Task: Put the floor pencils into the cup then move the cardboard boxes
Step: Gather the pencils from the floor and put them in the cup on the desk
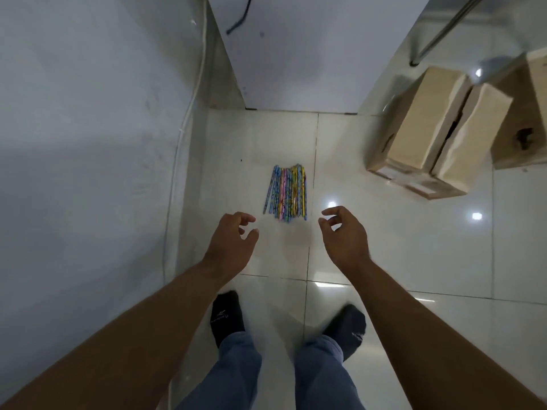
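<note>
Several colourful patterned pencils (286,192) lie side by side in a bunch on the white tiled floor, ahead of my feet. My left hand (232,242) hovers just below and left of the bunch, fingers curled and apart, holding nothing. My right hand (344,236) hovers below and right of the pencils, also empty with fingers apart. A cardboard box (438,134) with loose top flaps stands on the floor at the right. A second cardboard box (524,113) is partly cut off by the right edge. No cup is in view.
A white wall (88,143) with a thin cable (183,125) running down it closes the left side. A white panel (296,54) stands straight ahead. A metal leg (438,37) slants down at the upper right. My socked feet (228,315) stand on the tiles.
</note>
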`<action>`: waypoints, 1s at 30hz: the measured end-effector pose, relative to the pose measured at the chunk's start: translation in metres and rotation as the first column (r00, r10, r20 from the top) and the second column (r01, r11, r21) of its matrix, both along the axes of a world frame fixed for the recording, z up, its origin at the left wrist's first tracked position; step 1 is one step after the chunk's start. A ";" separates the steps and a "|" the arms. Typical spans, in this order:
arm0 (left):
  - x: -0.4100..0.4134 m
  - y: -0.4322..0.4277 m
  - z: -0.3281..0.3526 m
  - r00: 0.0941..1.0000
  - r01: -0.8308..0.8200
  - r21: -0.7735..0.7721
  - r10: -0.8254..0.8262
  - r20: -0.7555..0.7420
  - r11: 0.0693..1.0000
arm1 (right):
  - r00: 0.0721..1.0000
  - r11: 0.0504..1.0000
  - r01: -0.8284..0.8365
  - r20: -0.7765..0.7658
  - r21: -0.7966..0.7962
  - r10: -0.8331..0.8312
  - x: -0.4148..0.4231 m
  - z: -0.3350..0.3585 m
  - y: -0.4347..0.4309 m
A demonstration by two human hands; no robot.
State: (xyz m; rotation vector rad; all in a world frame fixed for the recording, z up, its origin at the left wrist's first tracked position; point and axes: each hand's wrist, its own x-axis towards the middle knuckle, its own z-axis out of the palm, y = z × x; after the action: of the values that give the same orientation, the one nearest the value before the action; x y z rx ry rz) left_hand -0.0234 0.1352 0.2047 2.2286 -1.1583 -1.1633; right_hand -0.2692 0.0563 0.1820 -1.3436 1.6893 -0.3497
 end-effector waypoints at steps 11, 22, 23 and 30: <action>0.009 -0.057 -0.180 0.971 0.237 -0.067 -0.233 0.057 0.969 | 0.984 0.980 -0.176 -0.047 -0.092 0.172 0.019 -0.163 -0.048; 0.031 -0.153 -0.286 0.974 0.228 -0.137 -0.226 0.034 0.964 | 0.917 0.909 -0.391 -0.149 -0.146 0.371 0.028 -0.254 -0.119; 0.029 -0.158 -0.294 0.975 0.221 -0.138 -0.219 0.033 0.965 | 0.908 0.900 -0.409 -0.163 -0.152 0.385 0.028 -0.259 -0.123; 0.029 -0.169 -0.313 0.980 0.164 -0.200 -0.138 0.142 0.966 | 0.917 0.906 -0.385 -0.185 -0.173 0.354 0.039 -0.276 -0.135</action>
State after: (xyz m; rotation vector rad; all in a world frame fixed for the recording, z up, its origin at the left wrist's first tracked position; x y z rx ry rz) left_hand 0.0051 -0.0339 -0.1087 2.1075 -1.4534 -0.9149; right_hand -0.2306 -0.0785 -0.0942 -1.8499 1.5009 -0.2082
